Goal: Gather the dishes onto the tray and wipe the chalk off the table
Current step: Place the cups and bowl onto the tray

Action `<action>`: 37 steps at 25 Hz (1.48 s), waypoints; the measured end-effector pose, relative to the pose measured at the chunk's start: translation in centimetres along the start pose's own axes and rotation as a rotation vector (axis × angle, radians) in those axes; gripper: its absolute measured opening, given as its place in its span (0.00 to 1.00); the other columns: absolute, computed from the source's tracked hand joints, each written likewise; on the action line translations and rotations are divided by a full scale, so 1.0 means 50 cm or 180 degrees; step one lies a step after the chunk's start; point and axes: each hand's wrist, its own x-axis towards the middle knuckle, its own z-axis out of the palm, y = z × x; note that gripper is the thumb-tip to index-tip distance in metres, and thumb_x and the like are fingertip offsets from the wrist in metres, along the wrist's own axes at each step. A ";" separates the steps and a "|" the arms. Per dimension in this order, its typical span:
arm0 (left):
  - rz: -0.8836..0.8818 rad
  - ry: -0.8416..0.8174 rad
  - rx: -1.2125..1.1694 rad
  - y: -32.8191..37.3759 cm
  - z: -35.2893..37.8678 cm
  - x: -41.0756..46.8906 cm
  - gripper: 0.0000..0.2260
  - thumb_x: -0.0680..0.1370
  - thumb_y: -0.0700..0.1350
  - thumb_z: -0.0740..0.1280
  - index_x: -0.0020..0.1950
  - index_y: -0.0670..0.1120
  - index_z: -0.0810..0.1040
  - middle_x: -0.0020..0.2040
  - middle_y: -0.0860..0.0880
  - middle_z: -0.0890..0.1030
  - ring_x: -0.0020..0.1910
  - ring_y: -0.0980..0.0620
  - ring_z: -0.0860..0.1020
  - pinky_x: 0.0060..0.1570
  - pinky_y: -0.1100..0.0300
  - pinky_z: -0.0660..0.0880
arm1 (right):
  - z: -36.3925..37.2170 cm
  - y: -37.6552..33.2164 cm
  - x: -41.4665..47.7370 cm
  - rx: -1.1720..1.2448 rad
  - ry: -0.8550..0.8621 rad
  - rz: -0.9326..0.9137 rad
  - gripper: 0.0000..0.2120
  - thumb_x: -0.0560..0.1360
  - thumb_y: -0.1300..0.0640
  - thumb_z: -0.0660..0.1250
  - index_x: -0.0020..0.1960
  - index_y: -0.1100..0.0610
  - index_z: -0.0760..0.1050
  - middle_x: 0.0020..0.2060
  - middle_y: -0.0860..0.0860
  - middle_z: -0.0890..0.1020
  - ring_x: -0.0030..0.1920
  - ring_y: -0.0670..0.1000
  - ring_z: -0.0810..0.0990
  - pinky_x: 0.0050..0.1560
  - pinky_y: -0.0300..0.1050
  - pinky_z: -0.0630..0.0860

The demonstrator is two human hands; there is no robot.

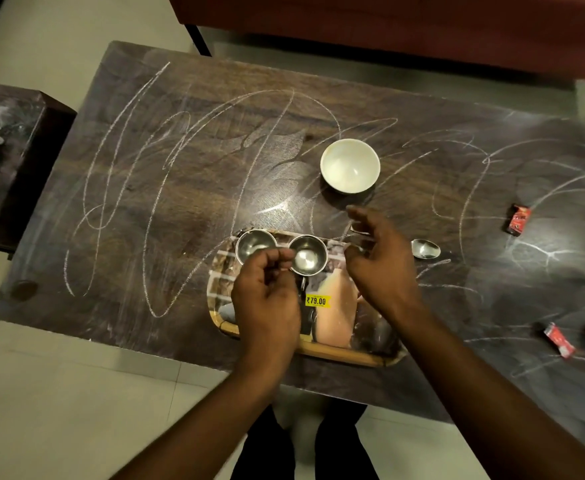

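Spoon (425, 248) lies on the table (145, 237) off the tray's (353, 358) far right corner, handle running left under my spread, loose-fingered right hand (379, 258). I cannot tell whether my curled left hand (267, 299) holds anything.

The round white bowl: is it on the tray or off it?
Off: the round white bowl stands on the dark chalk-marked table, beyond the printed tray.

Dark wood table (128, 220) bearing chalk scribbles (87, 188), tray (353, 357), white bowl (350, 166), spoon (425, 249), red packet (518, 220), second red packet (559, 340).
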 end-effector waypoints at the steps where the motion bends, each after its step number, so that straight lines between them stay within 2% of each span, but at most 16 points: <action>1: 0.0194 -0.0085 0.0048 0.023 0.011 0.026 0.16 0.81 0.30 0.66 0.54 0.51 0.84 0.53 0.51 0.87 0.51 0.59 0.84 0.52 0.64 0.81 | -0.011 -0.014 0.024 0.0343 0.0186 0.0239 0.29 0.78 0.64 0.70 0.76 0.47 0.73 0.66 0.45 0.81 0.59 0.36 0.81 0.60 0.43 0.82; 4: 0.0012 -0.0258 -0.0001 0.073 0.065 0.136 0.18 0.81 0.33 0.66 0.67 0.48 0.82 0.66 0.50 0.84 0.62 0.49 0.84 0.63 0.51 0.83 | -0.033 -0.040 0.104 0.1311 0.0379 0.0949 0.27 0.84 0.59 0.69 0.80 0.53 0.68 0.74 0.47 0.77 0.71 0.46 0.77 0.70 0.49 0.77; 6: -0.0466 -0.0384 0.0048 0.089 0.107 0.204 0.22 0.82 0.34 0.65 0.76 0.46 0.77 0.74 0.44 0.80 0.73 0.35 0.79 0.73 0.37 0.76 | -0.039 -0.044 0.143 0.1327 0.0374 0.1196 0.27 0.84 0.58 0.68 0.82 0.56 0.67 0.79 0.52 0.73 0.75 0.53 0.75 0.73 0.52 0.76; 8: -0.0764 -0.0584 0.0195 0.088 0.146 0.260 0.25 0.82 0.35 0.65 0.80 0.45 0.73 0.79 0.36 0.75 0.79 0.31 0.71 0.79 0.34 0.68 | -0.038 -0.037 0.168 0.1196 0.0327 0.1226 0.24 0.85 0.60 0.67 0.79 0.55 0.70 0.76 0.52 0.76 0.72 0.54 0.78 0.71 0.54 0.78; 10: -0.0970 -0.0774 0.0245 0.086 0.174 0.297 0.26 0.83 0.33 0.63 0.82 0.43 0.70 0.80 0.35 0.73 0.80 0.32 0.70 0.80 0.37 0.67 | -0.033 -0.026 0.190 0.1210 0.0274 0.1219 0.21 0.85 0.62 0.65 0.77 0.55 0.72 0.71 0.52 0.80 0.69 0.54 0.80 0.72 0.58 0.77; 11: -0.1045 -0.0854 0.0203 0.085 0.185 0.311 0.25 0.82 0.32 0.62 0.81 0.40 0.71 0.76 0.35 0.77 0.76 0.33 0.75 0.75 0.39 0.73 | -0.029 -0.020 0.200 0.1211 0.0244 0.1186 0.20 0.85 0.63 0.65 0.77 0.56 0.73 0.70 0.52 0.81 0.69 0.55 0.80 0.72 0.59 0.77; 12: -0.1099 -0.0926 0.0148 0.085 0.196 0.320 0.22 0.82 0.31 0.61 0.76 0.37 0.75 0.66 0.35 0.83 0.66 0.36 0.81 0.65 0.44 0.80 | -0.025 -0.015 0.209 0.1185 0.0215 0.1142 0.21 0.85 0.63 0.65 0.77 0.57 0.72 0.70 0.53 0.81 0.69 0.55 0.80 0.73 0.59 0.77; 14: -0.1171 -0.1026 0.0044 0.088 0.214 0.328 0.15 0.80 0.29 0.59 0.61 0.36 0.82 0.49 0.40 0.83 0.50 0.43 0.81 0.45 0.52 0.82 | -0.016 -0.009 0.224 0.1095 0.0156 0.1108 0.22 0.85 0.64 0.65 0.78 0.58 0.71 0.69 0.55 0.81 0.70 0.56 0.80 0.72 0.60 0.77; 17: -0.1101 -0.1121 0.0145 0.091 0.226 0.325 0.16 0.81 0.29 0.59 0.64 0.34 0.82 0.63 0.33 0.84 0.64 0.35 0.82 0.63 0.39 0.83 | -0.012 -0.009 0.231 0.1134 0.0167 0.1141 0.21 0.85 0.65 0.64 0.77 0.60 0.72 0.68 0.57 0.82 0.68 0.57 0.81 0.70 0.60 0.79; 19: -0.0941 -0.1150 0.0176 0.107 0.217 0.312 0.15 0.82 0.29 0.59 0.62 0.34 0.82 0.63 0.33 0.84 0.64 0.35 0.83 0.67 0.38 0.82 | -0.021 -0.023 0.222 0.1181 0.0297 0.1077 0.20 0.85 0.65 0.64 0.76 0.60 0.74 0.67 0.56 0.83 0.67 0.56 0.82 0.69 0.58 0.80; 22: -0.0672 -0.1151 -0.0131 0.151 0.159 0.285 0.11 0.85 0.32 0.62 0.52 0.41 0.84 0.54 0.39 0.86 0.56 0.42 0.86 0.60 0.44 0.85 | -0.042 -0.065 0.179 0.1347 0.0357 0.0739 0.18 0.85 0.65 0.65 0.74 0.58 0.76 0.65 0.54 0.85 0.64 0.52 0.85 0.65 0.54 0.83; 24: -0.0419 -0.1167 -0.0284 0.178 0.090 0.246 0.08 0.85 0.35 0.65 0.52 0.43 0.84 0.51 0.44 0.88 0.51 0.48 0.87 0.54 0.52 0.87 | -0.050 -0.101 0.120 0.1500 0.0356 0.0552 0.16 0.85 0.62 0.67 0.71 0.56 0.79 0.60 0.51 0.87 0.60 0.48 0.87 0.60 0.50 0.85; 27: -0.0165 -0.1198 -0.0225 0.178 -0.039 0.161 0.11 0.85 0.36 0.68 0.56 0.49 0.87 0.54 0.51 0.91 0.53 0.52 0.89 0.52 0.58 0.88 | -0.030 -0.137 -0.006 0.1516 0.0414 0.0459 0.11 0.83 0.59 0.70 0.64 0.52 0.84 0.51 0.47 0.90 0.53 0.45 0.89 0.53 0.44 0.86; 30: -0.0337 -0.1081 0.0061 0.127 -0.158 0.079 0.13 0.84 0.36 0.69 0.60 0.52 0.87 0.58 0.54 0.90 0.56 0.54 0.89 0.47 0.64 0.86 | 0.022 -0.137 -0.126 0.1483 0.0302 0.0757 0.07 0.81 0.58 0.74 0.56 0.47 0.85 0.46 0.45 0.90 0.49 0.45 0.90 0.49 0.44 0.86; 33: -0.0624 -0.0919 0.0135 0.047 -0.229 0.022 0.15 0.82 0.36 0.72 0.54 0.56 0.90 0.55 0.54 0.91 0.55 0.54 0.90 0.45 0.65 0.85 | 0.071 -0.098 -0.212 0.1539 0.0168 0.1211 0.07 0.79 0.59 0.76 0.52 0.47 0.85 0.43 0.45 0.90 0.45 0.45 0.90 0.42 0.39 0.85; 37: -0.0815 -0.0864 0.0289 -0.047 -0.240 0.007 0.14 0.83 0.35 0.72 0.56 0.53 0.89 0.54 0.50 0.92 0.54 0.49 0.90 0.48 0.60 0.86 | 0.113 -0.042 -0.253 0.1509 0.0152 0.1568 0.06 0.79 0.61 0.75 0.54 0.52 0.85 0.45 0.49 0.90 0.48 0.49 0.90 0.48 0.47 0.88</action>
